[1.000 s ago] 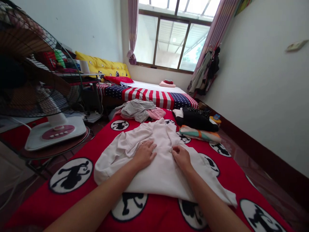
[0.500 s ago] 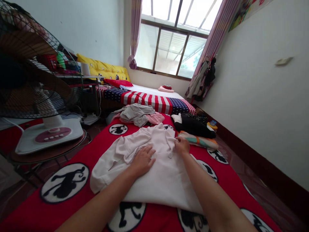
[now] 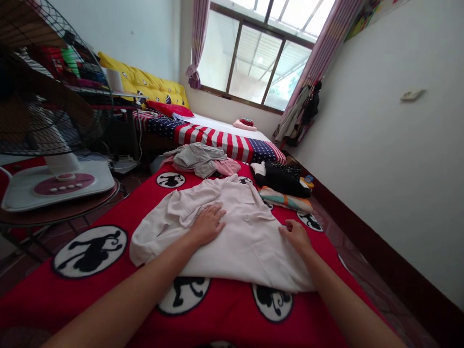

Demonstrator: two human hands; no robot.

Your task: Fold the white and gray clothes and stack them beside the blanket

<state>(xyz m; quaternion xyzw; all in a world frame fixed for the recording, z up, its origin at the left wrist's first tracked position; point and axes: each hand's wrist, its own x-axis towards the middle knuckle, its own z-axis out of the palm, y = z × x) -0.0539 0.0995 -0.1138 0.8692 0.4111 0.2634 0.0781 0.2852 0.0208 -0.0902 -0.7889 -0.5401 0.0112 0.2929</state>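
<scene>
A white button-up shirt [image 3: 239,241] lies spread on the red bed cover, with a button and a pocket showing on its upper part. My left hand [image 3: 208,224] rests flat on the shirt's left middle, fingers stretched out over the cloth. At the shirt's right edge is my right hand [image 3: 296,236], its thumb and forefinger bent together at the cloth. The left side of the shirt is bunched in folds, while its right front lies flatter.
Grey and pink clothes [image 3: 203,159] are heaped beyond the shirt. Dark folded clothes [image 3: 279,179] and a striped folded cloth [image 3: 286,199] lie at the right. A fan [image 3: 61,179] stands on a round stool at the left. Another bed [image 3: 221,140] is by the window.
My right hand has drawn the shirt's front panel right and toward me, laying it flatter and uncovering the pocket. My left hand stays on the cloth. The view has shifted slightly.
</scene>
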